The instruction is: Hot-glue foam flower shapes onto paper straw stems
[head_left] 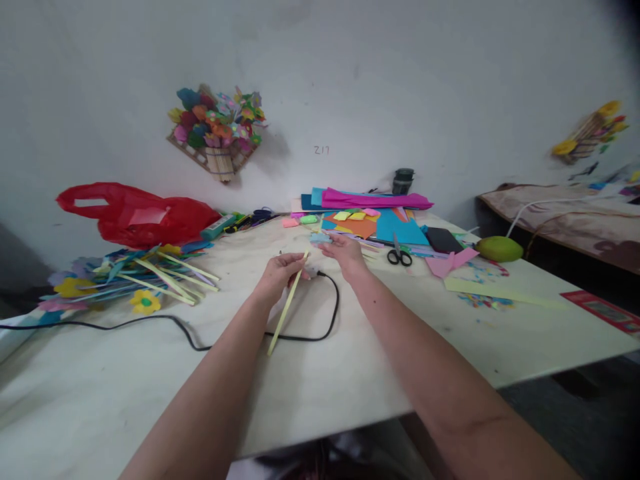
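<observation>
Your left hand (284,270) pinches a slim pale-yellow paper strip (287,310) angled toward seven o'clock; right hand (346,253): grasp indeterminable.

A strip (286,312) crosses the cord (310,339), perhaps touching, left of scissors (398,251).

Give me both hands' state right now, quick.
Left hand: closed, holding a pale yellow strip.
Right hand: fingers at a light blue piece; whether gripping it cannot be told.

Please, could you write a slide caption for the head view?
Left hand holding a yellow strip, right hand beside a light-blue piece, scissors farther right.
</observation>
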The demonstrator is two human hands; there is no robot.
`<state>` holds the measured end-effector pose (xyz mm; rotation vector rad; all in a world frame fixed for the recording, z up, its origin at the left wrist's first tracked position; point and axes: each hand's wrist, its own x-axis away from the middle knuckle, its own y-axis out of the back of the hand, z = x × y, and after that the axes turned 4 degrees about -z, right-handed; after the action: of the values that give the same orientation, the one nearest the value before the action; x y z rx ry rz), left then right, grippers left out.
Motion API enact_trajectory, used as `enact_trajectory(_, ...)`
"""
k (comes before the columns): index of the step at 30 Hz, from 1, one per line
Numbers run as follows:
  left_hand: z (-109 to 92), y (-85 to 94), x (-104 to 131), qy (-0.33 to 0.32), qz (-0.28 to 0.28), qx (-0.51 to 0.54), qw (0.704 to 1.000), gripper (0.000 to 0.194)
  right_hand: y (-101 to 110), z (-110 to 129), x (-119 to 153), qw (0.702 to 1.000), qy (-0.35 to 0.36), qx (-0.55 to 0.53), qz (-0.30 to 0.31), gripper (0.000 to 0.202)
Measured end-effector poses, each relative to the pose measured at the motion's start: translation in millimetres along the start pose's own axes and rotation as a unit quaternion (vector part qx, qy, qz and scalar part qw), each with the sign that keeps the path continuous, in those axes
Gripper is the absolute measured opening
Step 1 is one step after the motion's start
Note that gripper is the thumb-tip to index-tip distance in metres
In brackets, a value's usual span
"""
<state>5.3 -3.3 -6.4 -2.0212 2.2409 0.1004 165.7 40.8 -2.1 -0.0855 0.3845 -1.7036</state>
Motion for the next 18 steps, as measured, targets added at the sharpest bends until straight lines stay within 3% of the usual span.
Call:
enact_trajectory(6,-1.4,-0.5,0.7,0.004,-0.002,0.000,1.000,0.039,-2.6,-2.3,-0.5,0.975,0.153,0.156,-0.026,0.011)
enact_trajectory(11,-1.4,0.2,0.9,0.008,-0.006,0.005,1.000,0.039,-1.9,-1.2,4.0,0.946,0.178,0.272,-0.013,0.019)
enact_trajectory(18,-1.0,-0.1,1.3,0.005,0.002,0.011,1.000,0.037,-2.0,-12.0,-1.1,0.949,0.221,0.224,-0.001,0.020)
